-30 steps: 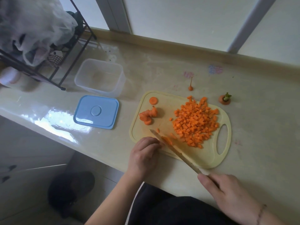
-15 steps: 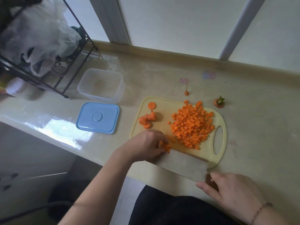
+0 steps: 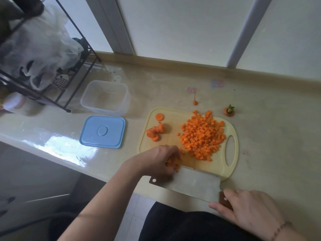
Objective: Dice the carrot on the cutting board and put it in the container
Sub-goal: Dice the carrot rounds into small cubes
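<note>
The cutting board [image 3: 224,171], pale yellow with a handle slot at its right end, lies on the bench [image 3: 269,136] near the front edge. A large heap of diced carrot [image 3: 201,136] covers the right half of the board. Toward the left end sit a few uncut carrot rounds [image 3: 155,132], leaning together, with a single round [image 3: 159,116] lying apart just behind them.

The left hand [image 3: 161,162] rests at the board's near left corner, fingers curled down over a small cluster of cut carrot pieces [image 3: 174,164], holding them against the blade. The right hand [image 3: 250,211] grips the dark handle of a cleaver [image 3: 189,185]. The wide blade is tilted with its flat face showing and its edge at the board's front rim, touching the cluster under the left fingers.

The container [image 3: 106,97], clear plastic and rectangular, stands open on the bench to the left of the board and further back, well apart from the diced heap; no carrot is in it. Its blue lid [image 3: 102,132] lies flat on the bench just in front of it.

Behind the board, on the bench, lie the carrot tip [image 3: 195,101] and the carrot top [image 3: 229,112] with its green stub. A black wire rack [image 3: 57,100] holding plastic bags stands at the far left.
</note>
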Demonstrator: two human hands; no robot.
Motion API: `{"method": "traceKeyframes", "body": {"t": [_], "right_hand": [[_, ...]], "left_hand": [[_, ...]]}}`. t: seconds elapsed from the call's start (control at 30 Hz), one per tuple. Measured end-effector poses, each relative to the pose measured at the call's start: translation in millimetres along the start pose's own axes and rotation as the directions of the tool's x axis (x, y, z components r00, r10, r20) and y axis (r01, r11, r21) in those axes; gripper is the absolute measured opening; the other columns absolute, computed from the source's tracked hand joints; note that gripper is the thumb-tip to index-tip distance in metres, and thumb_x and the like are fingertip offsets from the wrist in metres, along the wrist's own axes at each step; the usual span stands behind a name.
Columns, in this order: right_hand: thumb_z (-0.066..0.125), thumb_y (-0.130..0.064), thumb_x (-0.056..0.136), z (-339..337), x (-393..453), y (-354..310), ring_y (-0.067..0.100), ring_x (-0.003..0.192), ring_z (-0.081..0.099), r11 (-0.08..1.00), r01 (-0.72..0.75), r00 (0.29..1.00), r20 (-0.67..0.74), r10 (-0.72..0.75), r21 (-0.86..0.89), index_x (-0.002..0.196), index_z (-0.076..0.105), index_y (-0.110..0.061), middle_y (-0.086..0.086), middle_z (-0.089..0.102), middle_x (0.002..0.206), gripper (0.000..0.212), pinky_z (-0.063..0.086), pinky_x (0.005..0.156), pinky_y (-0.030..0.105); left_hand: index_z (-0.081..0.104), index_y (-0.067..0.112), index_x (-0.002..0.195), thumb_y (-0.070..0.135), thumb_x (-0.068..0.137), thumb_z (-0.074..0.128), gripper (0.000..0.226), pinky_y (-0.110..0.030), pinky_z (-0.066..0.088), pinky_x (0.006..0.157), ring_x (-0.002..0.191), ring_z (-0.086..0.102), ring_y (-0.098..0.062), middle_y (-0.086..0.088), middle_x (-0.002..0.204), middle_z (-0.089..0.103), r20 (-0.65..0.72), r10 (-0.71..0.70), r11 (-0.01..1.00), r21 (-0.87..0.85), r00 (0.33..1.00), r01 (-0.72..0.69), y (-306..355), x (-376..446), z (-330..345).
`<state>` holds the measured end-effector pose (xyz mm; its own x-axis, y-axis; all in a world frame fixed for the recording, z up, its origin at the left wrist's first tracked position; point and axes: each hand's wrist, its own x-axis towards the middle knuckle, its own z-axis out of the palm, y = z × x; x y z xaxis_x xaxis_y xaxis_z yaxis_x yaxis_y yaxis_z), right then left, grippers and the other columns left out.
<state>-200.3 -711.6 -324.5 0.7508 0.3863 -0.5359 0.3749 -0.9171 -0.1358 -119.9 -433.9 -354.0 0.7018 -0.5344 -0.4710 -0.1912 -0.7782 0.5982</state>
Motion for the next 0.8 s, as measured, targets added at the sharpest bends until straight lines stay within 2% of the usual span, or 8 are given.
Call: {"method": "traceKeyframes", "body": {"t": [0.07, 0.2, 0.3, 0.4, 0.57, 0.7, 0.77, 0.8], "right_hand": [[-0.050, -0.079, 0.033, -0.3, -0.6, -0.3, 0.012, 0.093, 0.069, 1.000, -0.001, 1.000, -0.018, 0.001, 0.003, 0.100, 0.048, -0.031, -0.004, 0.070, 0.100, 0.128, 0.051, 0.075, 0.027], [-0.048, -0.080, 0.036, 4.5, -2.2, 2.5, 0.012, 0.090, 0.068, 0.999, 0.014, 0.998, -0.067, -0.012, 0.037, 0.089, 0.039, -0.030, -0.004, 0.070, 0.095, 0.114, 0.050, 0.074, 0.028], [-0.048, -0.079, 0.037, 6.6, -2.3, 7.2, 0.012, 0.090, 0.068, 1.000, 0.006, 0.996, -0.086, -0.005, 0.016, 0.087, 0.038, -0.030, -0.005, 0.068, 0.091, 0.111, 0.045, 0.070, 0.028], [-0.050, -0.078, 0.037, 5.6, -2.0, 9.1, 0.011, 0.087, 0.067, 1.000, -0.005, 0.996, -0.089, 0.005, 0.004, 0.084, 0.036, -0.031, -0.006, 0.062, 0.083, 0.108, 0.044, 0.068, 0.027], [-0.050, -0.078, 0.036, 8.1, -1.4, 10.1, 0.011, 0.088, 0.068, 0.999, -0.036, 0.996, -0.082, 0.037, 0.016, 0.085, 0.037, -0.030, -0.005, 0.069, 0.093, 0.110, 0.043, 0.066, 0.026], [-0.047, -0.082, 0.033, 5.8, -4.7, 10.1, 0.011, 0.094, 0.068, 0.999, -0.047, 0.992, -0.112, 0.049, 0.020, 0.076, 0.031, -0.030, -0.006, 0.068, 0.099, 0.103, 0.044, 0.071, 0.026], [-0.038, -0.086, 0.045, 11.1, -9.4, 13.5, 0.009, 0.085, 0.070, 0.996, -0.062, 0.981, -0.178, 0.073, 0.066, 0.078, 0.034, -0.032, -0.007, 0.071, 0.092, 0.096, 0.046, 0.066, 0.026], [-0.026, -0.090, 0.059, 12.4, -11.0, 15.6, 0.008, 0.069, 0.070, 0.994, -0.042, 0.976, -0.210, 0.062, 0.097, 0.074, 0.034, -0.033, -0.006, 0.070, 0.076, 0.084, 0.047, 0.056, 0.028]], "left_hand": [[0.054, 0.020, 0.123, 0.024, 0.085, 0.066, 0.040, -0.034, 0.051, 0.082, 0.088, 0.055, -0.018, 0.000, 0.102, 0.057, -0.013, -0.011, 1.000, -0.004, 1.000, 0.011, -2.2, 0.3, 0.8], [0.047, 0.021, 0.130, 0.022, 0.091, 0.062, 0.042, -0.024, 0.044, 0.079, 0.088, 0.053, -0.017, -0.002, 0.104, 0.056, -0.038, -0.029, 0.999, -0.032, 0.999, 0.027, -6.0, 1.9, 3.0], [0.041, 0.024, 0.135, 0.026, 0.094, 0.061, 0.046, -0.028, 0.047, 0.083, 0.091, 0.054, -0.019, -0.004, 0.106, 0.056, -0.056, -0.012, 1.000, -0.029, 0.998, 0.010, -7.2, 6.1, 4.2], [0.048, 0.020, 0.136, 0.025, 0.097, 0.062, 0.042, -0.018, 0.043, 0.083, 0.094, 0.052, -0.012, -0.003, 0.112, 0.058, -0.119, 0.034, 0.999, -0.003, 0.992, -0.035, -6.1, 11.3, 4.0], [0.061, 0.012, 0.129, 0.015, 0.093, 0.066, 0.036, -0.030, 0.046, 0.092, 0.105, 0.056, -0.020, -0.008, 0.115, 0.063, -0.216, 0.128, 0.992, 0.040, 0.968, -0.122, -7.6, 20.7, 3.3], [0.069, 0.007, 0.113, 0.006, 0.086, 0.069, 0.027, -0.036, 0.049, 0.083, 0.093, 0.060, -0.026, -0.009, 0.102, 0.067, -0.274, 0.239, 0.970, 0.118, 0.932, -0.214, -13.2, 27.0, 5.8], [0.072, 0.007, 0.106, 0.005, 0.083, 0.069, 0.023, -0.036, 0.050, 0.079, 0.089, 0.060, -0.025, -0.008, 0.097, 0.067, -0.290, 0.277, 0.960, 0.129, 0.916, -0.250, -17.5, 27.9, 7.4], [0.072, 0.008, 0.104, 0.005, 0.083, 0.070, 0.022, -0.035, 0.050, 0.079, 0.089, 0.060, -0.024, -0.007, 0.098, 0.066, -0.299, 0.288, 0.957, 0.126, 0.910, -0.261, -19.4, 28.2, 8.2]]}}
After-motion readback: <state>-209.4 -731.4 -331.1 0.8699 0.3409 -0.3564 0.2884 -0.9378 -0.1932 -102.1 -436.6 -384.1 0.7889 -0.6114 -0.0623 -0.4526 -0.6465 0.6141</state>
